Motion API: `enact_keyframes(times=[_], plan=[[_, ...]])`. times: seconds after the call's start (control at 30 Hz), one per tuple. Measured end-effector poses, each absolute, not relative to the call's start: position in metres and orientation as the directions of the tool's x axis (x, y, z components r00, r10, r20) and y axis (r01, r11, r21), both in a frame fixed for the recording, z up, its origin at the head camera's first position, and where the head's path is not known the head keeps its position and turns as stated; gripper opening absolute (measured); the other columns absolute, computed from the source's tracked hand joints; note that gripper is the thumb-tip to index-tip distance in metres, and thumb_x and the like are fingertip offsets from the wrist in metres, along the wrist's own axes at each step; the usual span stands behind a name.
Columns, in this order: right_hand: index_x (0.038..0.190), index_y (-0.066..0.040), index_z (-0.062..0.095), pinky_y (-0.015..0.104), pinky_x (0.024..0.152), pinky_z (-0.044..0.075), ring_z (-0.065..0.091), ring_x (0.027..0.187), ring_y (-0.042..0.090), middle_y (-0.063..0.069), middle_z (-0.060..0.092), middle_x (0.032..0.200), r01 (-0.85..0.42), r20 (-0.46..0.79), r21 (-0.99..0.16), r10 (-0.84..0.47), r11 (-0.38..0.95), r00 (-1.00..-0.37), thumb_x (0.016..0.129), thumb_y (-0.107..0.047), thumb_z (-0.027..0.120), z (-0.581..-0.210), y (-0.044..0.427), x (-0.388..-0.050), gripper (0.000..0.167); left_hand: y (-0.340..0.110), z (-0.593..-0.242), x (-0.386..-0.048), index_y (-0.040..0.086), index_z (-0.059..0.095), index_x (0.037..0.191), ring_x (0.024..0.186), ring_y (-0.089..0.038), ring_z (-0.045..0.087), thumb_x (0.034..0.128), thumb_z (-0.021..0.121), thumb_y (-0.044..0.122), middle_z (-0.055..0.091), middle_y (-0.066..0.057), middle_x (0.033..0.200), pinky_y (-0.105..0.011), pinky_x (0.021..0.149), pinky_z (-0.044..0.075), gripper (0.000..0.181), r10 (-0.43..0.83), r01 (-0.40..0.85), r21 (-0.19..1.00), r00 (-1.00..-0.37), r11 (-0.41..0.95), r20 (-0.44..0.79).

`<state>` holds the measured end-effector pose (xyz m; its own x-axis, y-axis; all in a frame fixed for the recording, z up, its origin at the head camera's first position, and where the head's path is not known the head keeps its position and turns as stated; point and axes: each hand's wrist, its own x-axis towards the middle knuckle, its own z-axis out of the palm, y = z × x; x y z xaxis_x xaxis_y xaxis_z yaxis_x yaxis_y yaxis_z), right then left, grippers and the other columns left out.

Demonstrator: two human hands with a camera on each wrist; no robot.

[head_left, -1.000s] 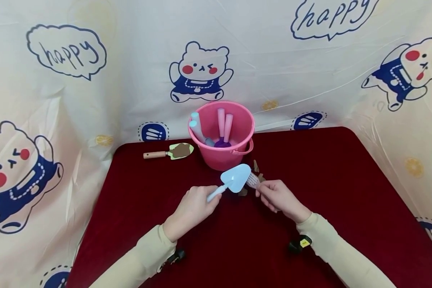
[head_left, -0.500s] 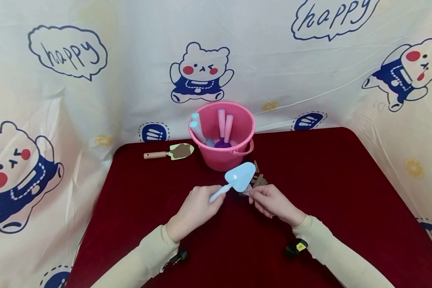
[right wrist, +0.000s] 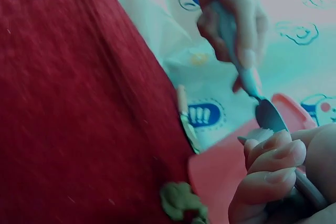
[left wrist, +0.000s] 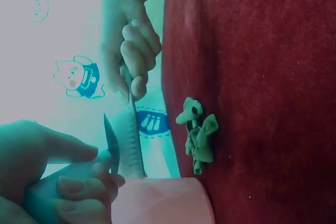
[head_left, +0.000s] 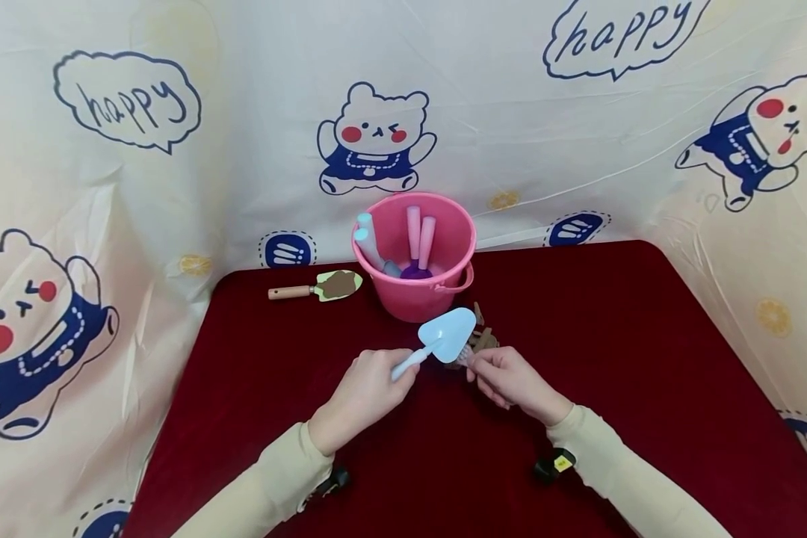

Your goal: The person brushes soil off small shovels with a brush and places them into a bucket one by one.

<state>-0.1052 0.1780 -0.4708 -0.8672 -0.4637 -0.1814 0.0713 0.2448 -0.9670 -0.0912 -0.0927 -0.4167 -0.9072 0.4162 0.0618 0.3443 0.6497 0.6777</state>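
Observation:
My left hand (head_left: 363,388) grips the handle of a light blue toy trowel (head_left: 447,334), its blade pointing away and raised in front of the bucket. In my right hand (head_left: 516,382) is a small brush (head_left: 465,356) with pale bristles, pinched between thumb and fingers. The brush head meets or overlaps the trowel's lower right edge; contact cannot be told. The left wrist view shows the brush (left wrist: 128,140) side-on, its row of bristles facing the trowel blade (left wrist: 111,142). Brown clay-like pieces (head_left: 484,340) lie on the table just beyond my right hand.
A pink bucket (head_left: 410,299) stands at the table's back, holding several tools with pink and light blue handles. Left of it lies a wooden-handled trowel (head_left: 292,292) with brown stuff on its blade. Dark red cloth covers the table (head_left: 612,336). A printed curtain (head_left: 498,90) hangs behind.
The trowel has moved slightly right. My right hand has drawn the brush left and nearer the trowel, uncovering more of the brown pieces. In the last half second both hands barely moved.

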Motion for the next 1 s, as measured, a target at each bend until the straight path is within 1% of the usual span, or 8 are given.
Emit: enact_keyframes(times=[0.13,0.2,0.43,0.53,0.63,0.73,0.83,1.0], plan=[[0.096,0.016,0.058,0.022,0.037,0.032,0.04,0.039,0.008,0.003,0.048,0.054,0.093,-0.167,-0.973,-0.365,0.212,-0.916,0.11,-0.019,0.048,-0.467,0.186,-0.108,0.039,-0.095,-0.415,-0.092,0.015,0.071,0.089,0.046,-0.004,0.042,0.099,0.07,0.012,0.047,0.008,0.058,-0.024,0.044,0.039,0.011,0.419,0.349,0.677,-0.905,0.648,0.065],[0.097,0.016,0.059,0.022,0.037,0.031,0.039,0.038,0.008,0.003,0.048,0.054,0.101,-0.167,-0.974,-0.341,0.202,-0.925,0.11,-0.018,0.047,-0.466,0.188,-0.109,0.038,-0.096,-0.413,-0.093,0.016,0.072,0.089,0.046,-0.005,0.043,0.0988,0.07,0.013,0.049,0.009,0.059,-0.024,0.045,0.04,0.01,0.415,0.346,0.683,-0.907,0.643,0.069],[0.095,0.01,0.064,0.024,0.038,0.038,0.045,0.04,0.008,0.001,0.053,0.055,0.051,-0.192,-0.95,-0.445,0.308,-0.875,0.111,-0.025,0.049,-0.47,0.181,-0.104,0.041,-0.095,-0.415,-0.095,0.012,0.073,0.093,0.046,-0.004,0.042,0.0993,0.069,0.013,0.048,0.008,0.059,-0.023,0.045,0.039,0.008,0.423,0.36,0.668,-0.903,0.651,0.076],[0.094,0.011,0.063,0.023,0.037,0.036,0.043,0.038,0.008,0.003,0.052,0.054,0.062,-0.185,-0.953,-0.408,0.296,-0.894,0.111,-0.024,0.05,-0.468,0.184,-0.106,0.041,-0.096,-0.415,-0.096,0.01,0.074,0.095,0.046,-0.004,0.042,0.0992,0.069,0.013,0.048,0.008,0.059,-0.023,0.045,0.039,0.007,0.422,0.352,0.666,-0.904,0.657,0.062],[0.094,0.014,0.061,0.023,0.036,0.032,0.04,0.038,0.009,0.005,0.049,0.053,0.087,-0.179,-0.962,-0.356,0.258,-0.917,0.11,-0.022,0.051,-0.464,0.188,-0.11,0.041,-0.098,-0.415,-0.096,0.012,0.073,0.092,0.046,-0.004,0.042,0.0992,0.069,0.013,0.048,0.008,0.059,-0.023,0.045,0.039,0.008,0.419,0.345,0.663,-0.906,0.665,0.05],[0.098,0.016,0.06,0.023,0.038,0.032,0.041,0.038,0.009,0.005,0.05,0.054,0.119,-0.197,-0.965,-0.347,0.236,-0.917,0.11,-0.023,0.05,-0.464,0.191,-0.111,0.041,-0.101,-0.413,-0.095,0.014,0.072,0.091,0.047,-0.004,0.043,0.0991,0.07,0.015,0.049,0.009,0.06,-0.023,0.046,0.04,0.009,0.426,0.349,0.648,-0.904,0.677,0.041],[0.1,0.016,0.06,0.023,0.038,0.033,0.042,0.039,0.009,0.005,0.051,0.055,0.139,-0.213,-0.963,-0.336,0.232,-0.917,0.111,-0.023,0.049,-0.468,0.192,-0.109,0.041,-0.105,-0.403,-0.093,0.013,0.074,0.098,0.048,-0.005,0.046,0.0986,0.07,0.016,0.053,0.008,0.063,-0.024,0.047,0.043,0.005,0.438,0.335,0.654,-0.899,0.678,0.007],[0.1,0.013,0.061,0.024,0.038,0.033,0.042,0.04,0.011,0.007,0.052,0.056,0.126,-0.201,-0.96,-0.3,0.251,-0.932,0.111,-0.026,0.05,-0.472,0.196,-0.103,0.042,-0.116,-0.368,-0.093,0.01,0.07,0.11,0.049,-0.01,0.048,0.0952,0.067,0.013,0.057,0.004,0.068,-0.027,0.048,0.045,0.016,0.442,0.286,0.701,-0.896,0.653,-0.047]])
